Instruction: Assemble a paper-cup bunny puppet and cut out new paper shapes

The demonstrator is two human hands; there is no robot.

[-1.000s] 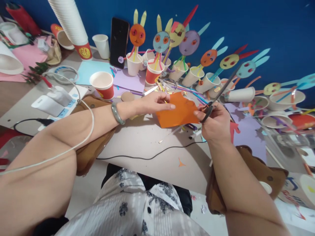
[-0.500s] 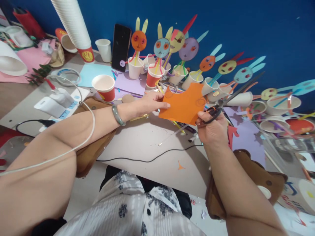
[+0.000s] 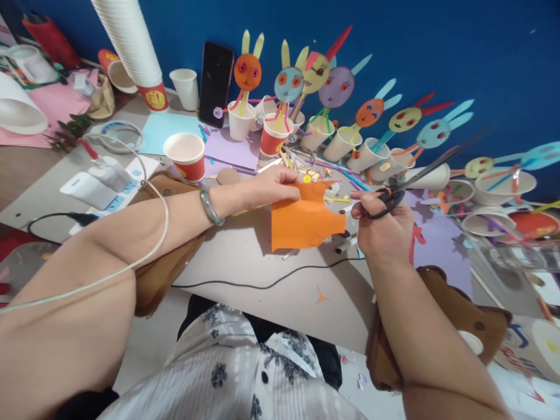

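An orange sheet of paper [image 3: 301, 221] with curved cut-outs along its edge hangs above the table, pinched at its upper edge by my left hand [image 3: 277, 188]. To the right, my right hand [image 3: 382, 224] holds black-handled scissors [image 3: 426, 169], fingers in the loops and blades pointing up and right, away from the paper. The right fingertips no longer touch the sheet; a small gap separates them. A small orange scrap [image 3: 321, 294] lies on the table [image 3: 245, 259] near its front edge.
Paper cups with rabbit-face figures [image 3: 248, 73] line the blue wall. A phone [image 3: 215, 84] leans there. At left are a red cup [image 3: 186, 156], tall cup stack [image 3: 131, 46] and chargers [image 3: 90, 189]. A black cable [image 3: 262, 286] crosses the table.
The orange paper has turned and moved down and left in my left hand. My right hand has let go of its edge and shifted slightly right with the scissors.
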